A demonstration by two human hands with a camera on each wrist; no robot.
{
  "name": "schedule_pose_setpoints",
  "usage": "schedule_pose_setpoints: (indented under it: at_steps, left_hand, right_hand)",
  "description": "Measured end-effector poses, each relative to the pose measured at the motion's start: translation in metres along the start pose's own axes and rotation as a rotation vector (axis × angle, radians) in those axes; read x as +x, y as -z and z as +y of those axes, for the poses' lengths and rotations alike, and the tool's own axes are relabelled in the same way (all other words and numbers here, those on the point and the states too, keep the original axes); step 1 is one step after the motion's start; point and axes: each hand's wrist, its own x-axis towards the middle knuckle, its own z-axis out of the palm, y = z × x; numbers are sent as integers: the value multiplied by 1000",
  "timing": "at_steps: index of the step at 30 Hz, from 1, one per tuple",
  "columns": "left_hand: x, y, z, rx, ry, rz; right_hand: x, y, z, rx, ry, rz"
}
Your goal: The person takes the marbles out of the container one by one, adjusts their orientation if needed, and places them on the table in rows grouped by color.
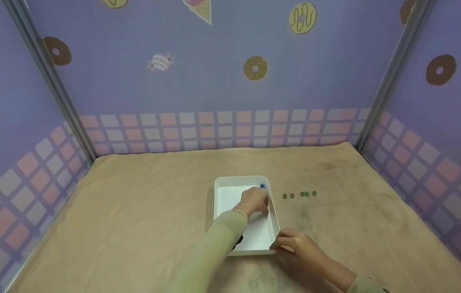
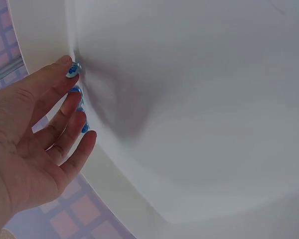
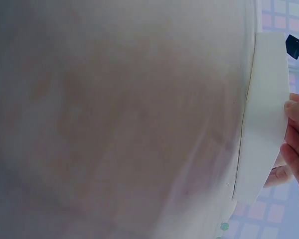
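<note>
A white rectangular tray [image 1: 222, 181] lies on the brown covering. Inside it, along its right wall, my left hand [image 1: 254, 200] reaches down. In the left wrist view, the thumb and index finger of my left hand [image 2: 45, 119] pinch a blue-and-clear glass marble [image 2: 73, 69]. More blue marbles [image 2: 84, 128] sit by the wall, partly hidden behind the other fingers. One blue marble [image 1: 262, 186] shows at the tray's far right corner. My right hand [image 1: 301, 249] grips the tray's near right corner, its thumb and fingers at the rim in the right wrist view.
Several green marbles [image 1: 303, 194] lie in a loose row on the brown covering [image 1: 145, 211], right of the tray. Patterned purple walls [image 1: 214, 81] stand at the back and both sides, with grey metal posts [image 1: 57, 87] at the corners.
</note>
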Motion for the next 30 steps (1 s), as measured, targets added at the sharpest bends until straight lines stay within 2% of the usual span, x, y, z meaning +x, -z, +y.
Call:
schedule_pose_setpoints:
  at_steps: [8,12,16,23,30]
  left_hand:
    - [3,20,-5,-17,9,13]
    - [3,32,-13,-40,7,29]
    - [1,44,-26,-50,-6,67]
    - [-7,65,-55,-120,-15,147]
    - [-21,76,-85,-171,-17,198]
  right_hand:
    - [-1,1,-1,-6,-41,-15]
    - [-1,1,-2,4,-67,-36]
    - [-1,1,-2,5,-77,-43]
    - [-1,-1,-2,1,-41,2]
    - [-1,0,-4,8,-67,-11]
